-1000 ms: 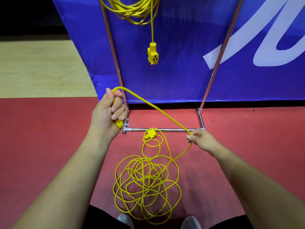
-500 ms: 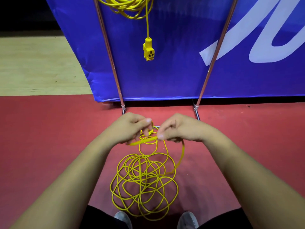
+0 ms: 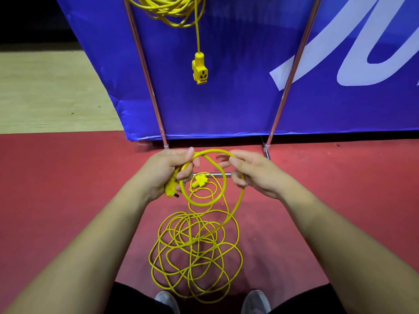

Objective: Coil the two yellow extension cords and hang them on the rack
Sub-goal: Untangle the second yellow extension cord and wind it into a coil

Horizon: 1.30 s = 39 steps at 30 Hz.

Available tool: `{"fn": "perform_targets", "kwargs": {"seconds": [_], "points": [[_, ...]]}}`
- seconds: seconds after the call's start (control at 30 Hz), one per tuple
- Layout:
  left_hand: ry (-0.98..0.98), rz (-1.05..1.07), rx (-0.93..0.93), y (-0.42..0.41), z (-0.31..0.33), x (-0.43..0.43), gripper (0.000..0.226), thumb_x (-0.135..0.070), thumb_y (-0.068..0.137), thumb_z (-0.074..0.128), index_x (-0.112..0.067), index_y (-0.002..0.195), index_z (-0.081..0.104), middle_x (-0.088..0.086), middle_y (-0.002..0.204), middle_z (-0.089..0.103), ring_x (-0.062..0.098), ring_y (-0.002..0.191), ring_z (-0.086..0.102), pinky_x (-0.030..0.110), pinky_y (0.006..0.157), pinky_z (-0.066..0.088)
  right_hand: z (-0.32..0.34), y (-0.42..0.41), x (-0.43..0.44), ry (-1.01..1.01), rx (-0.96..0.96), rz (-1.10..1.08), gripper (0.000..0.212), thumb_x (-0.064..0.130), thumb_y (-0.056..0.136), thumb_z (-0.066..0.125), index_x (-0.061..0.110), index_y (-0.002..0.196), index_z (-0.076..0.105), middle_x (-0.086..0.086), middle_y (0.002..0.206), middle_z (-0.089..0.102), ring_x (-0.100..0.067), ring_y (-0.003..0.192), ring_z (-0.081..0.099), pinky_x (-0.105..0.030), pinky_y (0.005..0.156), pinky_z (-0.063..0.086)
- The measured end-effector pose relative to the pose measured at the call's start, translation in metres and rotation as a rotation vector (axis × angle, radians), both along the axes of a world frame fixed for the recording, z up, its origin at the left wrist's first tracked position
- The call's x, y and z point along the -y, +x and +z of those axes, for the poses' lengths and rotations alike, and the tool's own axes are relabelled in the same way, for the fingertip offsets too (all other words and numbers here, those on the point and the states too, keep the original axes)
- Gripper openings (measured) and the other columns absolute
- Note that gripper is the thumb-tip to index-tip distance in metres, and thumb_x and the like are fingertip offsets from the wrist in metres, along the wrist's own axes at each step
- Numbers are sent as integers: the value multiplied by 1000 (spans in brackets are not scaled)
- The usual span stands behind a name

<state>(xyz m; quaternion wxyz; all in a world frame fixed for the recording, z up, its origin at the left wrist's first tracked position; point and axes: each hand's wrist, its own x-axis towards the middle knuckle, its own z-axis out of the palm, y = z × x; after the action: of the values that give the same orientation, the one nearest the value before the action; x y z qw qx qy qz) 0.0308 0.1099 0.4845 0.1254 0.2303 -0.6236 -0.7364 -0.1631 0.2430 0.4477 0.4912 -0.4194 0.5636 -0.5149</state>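
Coiling 2nd cord (image 3: 195, 257), mostly piled on floor (image 3: 68, 200). Gripping plug end (image 3: 169, 191) + one loop in L hand (image 3: 165, 171), holding cord in curled R hand (image 3: 256, 175). Done w/ 1st cord (image 3: 172, 12), up on rack (image 3: 145, 64). Next: pull up more loops.

One view only: head-worn wide-angle camera, pointed forward and steeply down. Faces the rack (image 3: 145, 71) square-on, close up. Rack's top is cut by the upper edge, and its poles splay outward toward the top. Yellow extension cord (image 3: 192, 240) on the floor in front of the rack sits mid-frame. Wearer's shoes (image 3: 166, 301) at bottom edge.
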Motion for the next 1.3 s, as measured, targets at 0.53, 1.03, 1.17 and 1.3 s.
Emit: {"fn": "perform_targets", "kwargs": {"seconds": [0.53, 1.03, 1.17, 1.3], "points": [[-17, 105, 90, 4, -5, 3, 29, -22, 100, 42, -2, 81, 50, -2, 48, 29, 14, 35, 30, 21, 41, 26, 1, 7, 8, 63, -507, 40, 16, 18, 91, 66, 10, 81, 57, -1, 63, 62, -10, 57, 53, -27, 59, 42], [194, 111, 249, 16, 2, 14, 36, -19, 99, 38, 7, 96, 63, 31, 94, 69, 41, 87, 70, 41, 74, 59, -2, -16, 7, -11, -569, -193, 13, 12, 88, 67, 10, 97, 76, 13, 65, 62, 5, 56, 50, -9, 59, 39], [88, 166, 298, 18, -8, 18, 35, -18, 100, 42, 12, 100, 61, 31, 94, 69, 38, 84, 71, 38, 72, 59, -2, -19, 4, 67, -680, -117, 13, 12, 87, 69, 11, 97, 77, 17, 75, 65, 13, 64, 56, -6, 64, 39], [-65, 64, 387, 4, -22, 2, 31, -18, 100, 44, 6, 95, 64, 25, 88, 72, 31, 77, 72, 38, 71, 59, 2, 18, 13, 11, -800, 47, 10, 17, 84, 72, 14, 92, 78, 10, 78, 71, 5, 73, 61, -12, 68, 44]]}}
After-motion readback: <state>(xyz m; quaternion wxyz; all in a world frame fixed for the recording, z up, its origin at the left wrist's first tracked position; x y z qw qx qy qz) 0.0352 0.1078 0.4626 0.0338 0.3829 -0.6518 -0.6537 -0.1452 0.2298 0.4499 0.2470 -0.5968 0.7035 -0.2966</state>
